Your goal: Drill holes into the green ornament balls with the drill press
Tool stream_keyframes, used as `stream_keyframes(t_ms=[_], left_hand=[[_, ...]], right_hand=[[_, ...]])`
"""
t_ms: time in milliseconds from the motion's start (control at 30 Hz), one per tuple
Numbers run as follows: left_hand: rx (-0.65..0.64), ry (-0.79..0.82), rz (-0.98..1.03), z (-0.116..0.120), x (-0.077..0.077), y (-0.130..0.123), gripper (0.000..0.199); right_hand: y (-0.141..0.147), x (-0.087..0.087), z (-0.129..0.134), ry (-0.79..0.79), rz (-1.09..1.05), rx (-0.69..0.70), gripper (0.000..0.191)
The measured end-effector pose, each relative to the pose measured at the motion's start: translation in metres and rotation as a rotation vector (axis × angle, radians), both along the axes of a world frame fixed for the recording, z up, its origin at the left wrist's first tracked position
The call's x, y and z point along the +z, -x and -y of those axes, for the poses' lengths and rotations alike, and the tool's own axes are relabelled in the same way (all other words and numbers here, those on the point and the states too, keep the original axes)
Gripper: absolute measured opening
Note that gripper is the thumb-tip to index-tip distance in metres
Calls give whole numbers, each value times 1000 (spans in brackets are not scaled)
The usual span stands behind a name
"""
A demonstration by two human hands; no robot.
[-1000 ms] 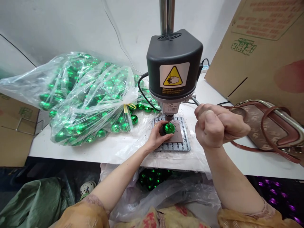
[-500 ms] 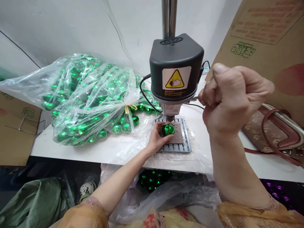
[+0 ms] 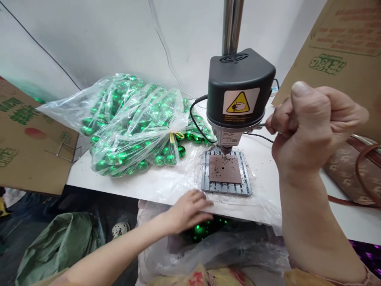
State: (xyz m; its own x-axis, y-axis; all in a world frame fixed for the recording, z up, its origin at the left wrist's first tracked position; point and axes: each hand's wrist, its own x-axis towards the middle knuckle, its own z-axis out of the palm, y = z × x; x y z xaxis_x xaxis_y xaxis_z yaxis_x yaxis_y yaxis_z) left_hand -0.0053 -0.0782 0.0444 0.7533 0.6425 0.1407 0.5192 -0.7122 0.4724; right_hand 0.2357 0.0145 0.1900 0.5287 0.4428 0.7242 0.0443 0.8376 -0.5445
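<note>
My left hand (image 3: 190, 210) is at the table's front edge, somewhat blurred, fingers apart and nothing visible in them. Just beneath it, a shiny green ball (image 3: 200, 229) lies among others in an open plastic bag (image 3: 238, 250) by my lap. My right hand (image 3: 312, 123) is closed in a fist around the feed lever (image 3: 262, 124) of a small black drill press (image 3: 241, 91); the lever's grip is hidden inside it. Below the chuck (image 3: 226, 150), a brown pad (image 3: 225, 176) with a small dark hole lies on the slotted metal base (image 3: 246, 190), scattered with dark shavings.
A tied clear bag (image 3: 137, 127) full of green balls lies on the white table (image 3: 119, 186) to the left. Cardboard boxes (image 3: 32, 147) stand at both sides. A patterned handbag (image 3: 348, 171) sits at the right, and a black cable (image 3: 193, 115) loops beside the drill press.
My left hand has left the pad with the green ball and moved down toward the lap bag. The pad is now bare of balls. My right hand stays on the lever; the view has shifted left.
</note>
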Motion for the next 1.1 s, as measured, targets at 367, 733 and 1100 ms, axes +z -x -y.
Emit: stream_keyframes(t_ms=[367, 733, 1100], left_hand=[[1020, -120, -589, -165, 6, -9, 36], [907, -188, -517, -159, 11, 4, 32], [511, 646, 922, -104, -17, -66, 46]], right_hand=[[-1, -2, 0, -13, -5, 24, 39], [-3, -3, 0, -5, 20, 29, 42], [-4, -5, -2, -24, 36, 51, 42]])
